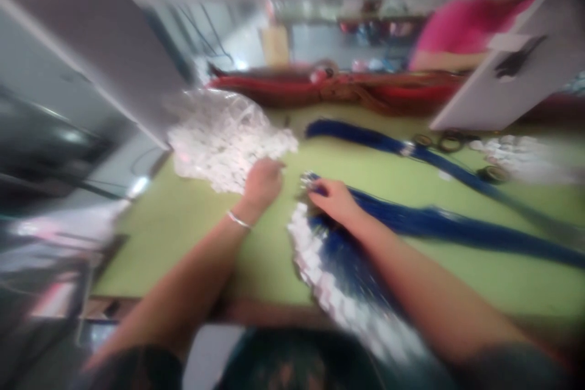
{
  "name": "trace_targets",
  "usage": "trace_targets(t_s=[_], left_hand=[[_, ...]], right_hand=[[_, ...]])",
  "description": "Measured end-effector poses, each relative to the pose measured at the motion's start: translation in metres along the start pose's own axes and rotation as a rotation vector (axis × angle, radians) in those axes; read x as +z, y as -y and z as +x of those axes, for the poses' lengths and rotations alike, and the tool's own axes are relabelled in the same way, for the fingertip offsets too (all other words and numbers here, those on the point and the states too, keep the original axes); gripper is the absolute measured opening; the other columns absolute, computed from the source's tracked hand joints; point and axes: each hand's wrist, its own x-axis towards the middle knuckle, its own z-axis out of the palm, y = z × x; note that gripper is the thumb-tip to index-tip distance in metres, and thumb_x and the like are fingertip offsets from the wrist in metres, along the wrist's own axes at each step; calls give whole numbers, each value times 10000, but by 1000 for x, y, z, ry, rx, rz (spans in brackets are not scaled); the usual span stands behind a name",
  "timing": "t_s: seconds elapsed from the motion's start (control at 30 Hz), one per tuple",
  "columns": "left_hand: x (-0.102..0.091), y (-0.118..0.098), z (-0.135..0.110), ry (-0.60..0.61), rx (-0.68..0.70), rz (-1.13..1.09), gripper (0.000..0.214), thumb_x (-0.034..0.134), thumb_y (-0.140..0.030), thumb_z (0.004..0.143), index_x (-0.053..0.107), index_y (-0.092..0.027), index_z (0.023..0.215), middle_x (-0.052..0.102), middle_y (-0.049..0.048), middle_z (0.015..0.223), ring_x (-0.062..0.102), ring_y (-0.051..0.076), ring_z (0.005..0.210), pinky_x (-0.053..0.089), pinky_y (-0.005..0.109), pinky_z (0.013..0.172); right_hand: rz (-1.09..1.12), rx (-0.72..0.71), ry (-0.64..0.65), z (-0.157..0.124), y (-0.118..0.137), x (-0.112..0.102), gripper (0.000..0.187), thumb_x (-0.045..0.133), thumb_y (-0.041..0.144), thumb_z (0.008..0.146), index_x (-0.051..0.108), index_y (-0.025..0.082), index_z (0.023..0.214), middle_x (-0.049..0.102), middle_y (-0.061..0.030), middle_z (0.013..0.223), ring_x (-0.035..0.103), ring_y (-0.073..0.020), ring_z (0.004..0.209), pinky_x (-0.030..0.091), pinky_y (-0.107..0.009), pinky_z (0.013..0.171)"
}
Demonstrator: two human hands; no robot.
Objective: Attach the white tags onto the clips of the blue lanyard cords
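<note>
At centre left a bag of white pieces [223, 140] lies on the green table [183, 225]; the left hand [262, 186] sits at its lower right edge, fingers curled, though blur hides whether it grips anything; just right, the right hand [331, 200] pinches the near end of a bundle of blue cords [439, 225], whose long axis runs toward the right edge; white tags [315, 268] fan out below that hand.

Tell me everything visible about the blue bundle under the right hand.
The blue bundle is a thick sheaf of thin, dark blue strands lying flat on the green table. It runs from the right edge to the right hand, which rests on it; nearer, it fans out, edged with small white pieces. Blur hides finer detail.
</note>
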Motion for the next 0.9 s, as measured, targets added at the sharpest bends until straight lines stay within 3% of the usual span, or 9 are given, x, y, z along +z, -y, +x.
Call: trace_targets(t_s=[0.07, 0.13, 0.27, 0.43, 0.57, 0.9], left_hand=[[-8, -9, -3, 9, -146, -208, 288, 506, -158, 801, 740, -152, 970, 707, 91, 925, 632, 219, 863, 499, 359, 829], [-12, -16, -8, 98, -311, -429, 278, 536, -213, 794, 736, -171, 982, 713, 61, 820, 632, 177, 707, 515, 316, 694], [-3, -15, -25, 230, -476, -670, 282, 635, -267, 737, 736, -155, 975, 698, 51, 687, 603, 142, 567, 488, 271, 570], [10, -5, -40, 253, -534, -917, 309, 695, -298, 730, 734, -125, 984, 695, 62, 686, 611, 119, 584, 487, 252, 610], [8, -7, -39, 288, -588, -1069, 282, 705, -271, 731, 727, -116, 965, 664, 42, 654, 565, 87, 546, 446, 219, 560], [7, -11, -38, 330, -586, -1066, 198, 679, -309, 778, 700, -122, 839, 599, 20, 582, 496, 81, 477, 369, 217, 463]], right_hand=[[-16, -25, 6, 1, 0, -1, 110, 617, 212, 775, 706, 163, 817, 726, -22, 802, 633, -159, 746, 466, -259, 712], [-30, -42, 16, 1, -2, -2, 128, 639, 245, 785, 709, 164, 856, 733, -27, 847, 642, -166, 777, 470, -266, 744], [-256, -54, 28, 0, -3, 1, 173, 659, 246, 783, 701, 179, 936, 733, -49, 926, 644, -182, 806, 458, -280, 760], [-557, -83, 111, 1, -1, 7, 129, 630, 181, 785, 698, 186, 895, 703, -87, 955, 631, -206, 867, 431, -290, 761], [-577, -44, 68, 5, -2, 9, 116, 609, 198, 809, 673, 179, 904, 700, -90, 932, 625, -204, 836, 422, -289, 726], [-638, -27, 108, 4, 3, 11, 124, 582, 186, 835, 676, 180, 917, 691, -113, 980, 624, -221, 875, 425, -306, 760]])
